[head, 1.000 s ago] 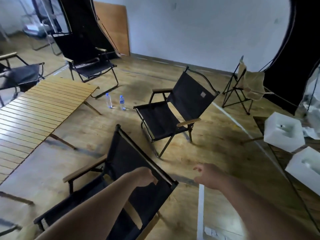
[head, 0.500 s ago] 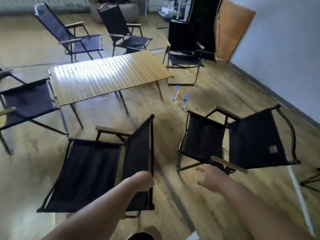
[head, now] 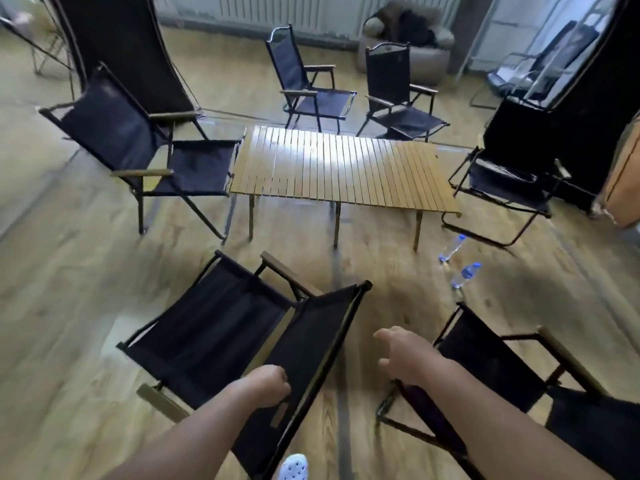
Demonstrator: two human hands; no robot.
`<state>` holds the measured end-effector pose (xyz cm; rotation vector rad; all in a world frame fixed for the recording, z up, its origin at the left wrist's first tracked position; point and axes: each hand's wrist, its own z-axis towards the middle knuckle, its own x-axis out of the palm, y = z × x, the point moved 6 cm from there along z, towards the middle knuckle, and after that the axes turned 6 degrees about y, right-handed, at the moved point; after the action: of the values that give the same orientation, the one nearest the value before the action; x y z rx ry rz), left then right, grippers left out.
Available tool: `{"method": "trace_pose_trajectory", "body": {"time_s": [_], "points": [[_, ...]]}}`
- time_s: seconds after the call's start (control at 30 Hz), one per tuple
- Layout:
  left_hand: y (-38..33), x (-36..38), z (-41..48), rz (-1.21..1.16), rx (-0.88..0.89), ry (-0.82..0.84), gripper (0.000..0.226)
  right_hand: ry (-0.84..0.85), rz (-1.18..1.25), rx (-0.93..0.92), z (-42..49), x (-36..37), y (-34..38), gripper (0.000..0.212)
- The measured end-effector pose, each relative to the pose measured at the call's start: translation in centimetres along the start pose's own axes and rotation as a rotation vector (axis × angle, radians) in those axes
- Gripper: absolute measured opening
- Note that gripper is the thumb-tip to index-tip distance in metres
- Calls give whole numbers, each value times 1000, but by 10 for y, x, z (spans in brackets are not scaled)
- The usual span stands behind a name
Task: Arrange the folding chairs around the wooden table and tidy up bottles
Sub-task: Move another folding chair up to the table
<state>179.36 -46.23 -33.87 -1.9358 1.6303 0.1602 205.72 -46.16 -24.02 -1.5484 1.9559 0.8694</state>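
Note:
My left hand (head: 268,384) is shut on the backrest of a black folding chair (head: 225,334) that faces the slatted wooden table (head: 343,168) from the near side. My right hand (head: 403,355) hovers open, holding nothing, between that chair and a second black chair (head: 502,368) at the lower right. Two clear water bottles with blue caps (head: 450,247) (head: 465,274) stand on the floor near the table's right front leg. More black chairs surround the table: one at the left end (head: 149,150), two at the far side (head: 308,88) (head: 401,98), one at the right end (head: 509,178).
A tall black panel (head: 121,46) leans at the back left with its stand rod along the floor. Another black panel and an orange board (head: 623,181) stand at the right. A radiator wall and a grey beanbag (head: 408,36) lie behind. My white shoe (head: 294,467) shows at the bottom.
My view has swung left, bringing the whole table and its chairs into sight. The chair in my left hand has turned with me toward the table's near side. My right hand stays free.

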Motion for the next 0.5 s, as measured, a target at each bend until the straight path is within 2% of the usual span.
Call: {"method": "trace_pose_trajectory", "body": {"time_s": [0.13,0.27,0.4,0.5], "points": [[5,6,-7,-145,-68,-35,48,-5,-176,-85,39,-25,-2,48],[14,21,-23,-338,-180,-150,74,-32,-452,-211,81,-36,24,58],[10,58,-42,-460,-323,-152,86,16,-671,-350,112,-29,50,55],[-1,88,-50,-502,-420,-141,87,66,-793,-440,124,-16,57,54]]}}
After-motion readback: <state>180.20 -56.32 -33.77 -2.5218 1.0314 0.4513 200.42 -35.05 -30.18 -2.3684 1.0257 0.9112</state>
